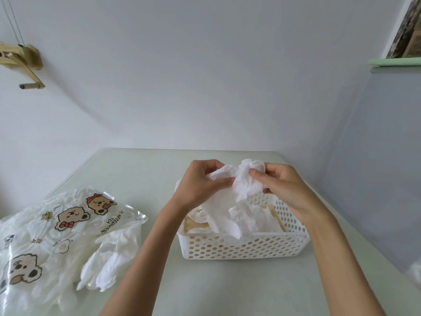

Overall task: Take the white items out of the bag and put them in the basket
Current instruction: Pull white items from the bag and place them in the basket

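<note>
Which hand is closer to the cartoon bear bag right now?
Left. The left hand holds the white item above the basket, on the side facing the cartoon bear bag; the right hand grips it farther right.

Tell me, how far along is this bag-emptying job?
Partway. Some white items already lie in the basket. The left hand and right hand both grip another white piece above it. More white gloves still poke from the printed bag on the table.
</note>
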`<action>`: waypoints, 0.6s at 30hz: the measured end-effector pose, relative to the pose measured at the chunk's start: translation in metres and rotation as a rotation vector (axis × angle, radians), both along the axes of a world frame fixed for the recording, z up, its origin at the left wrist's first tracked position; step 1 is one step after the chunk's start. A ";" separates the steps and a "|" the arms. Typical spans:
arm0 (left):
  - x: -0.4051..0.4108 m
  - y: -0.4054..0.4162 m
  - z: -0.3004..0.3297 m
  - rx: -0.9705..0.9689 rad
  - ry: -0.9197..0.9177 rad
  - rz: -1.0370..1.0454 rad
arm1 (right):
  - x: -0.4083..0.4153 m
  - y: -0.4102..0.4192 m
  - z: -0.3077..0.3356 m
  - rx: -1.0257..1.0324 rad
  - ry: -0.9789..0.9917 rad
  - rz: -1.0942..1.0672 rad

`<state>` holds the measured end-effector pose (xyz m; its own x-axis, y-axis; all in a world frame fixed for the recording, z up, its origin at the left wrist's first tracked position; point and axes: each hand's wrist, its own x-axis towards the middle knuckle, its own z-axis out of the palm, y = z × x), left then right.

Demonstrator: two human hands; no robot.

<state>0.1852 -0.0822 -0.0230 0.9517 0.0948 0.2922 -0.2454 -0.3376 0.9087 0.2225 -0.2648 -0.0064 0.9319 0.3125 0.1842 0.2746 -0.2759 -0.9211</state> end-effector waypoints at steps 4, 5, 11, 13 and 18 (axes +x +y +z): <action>-0.004 0.007 0.019 0.022 0.073 -0.051 | 0.011 -0.022 0.007 0.168 0.170 0.073; -0.005 0.008 0.023 0.019 0.097 -0.067 | 0.013 -0.030 0.009 0.162 0.208 0.144; -0.003 0.004 0.045 0.126 0.045 -0.116 | 0.007 -0.038 0.023 -0.076 0.096 0.408; -0.003 -0.001 0.051 0.174 0.021 -0.146 | 0.006 -0.018 0.029 -0.185 -0.051 0.337; -0.006 0.006 0.061 0.173 -0.019 -0.122 | 0.010 -0.010 0.043 -0.272 -0.241 0.239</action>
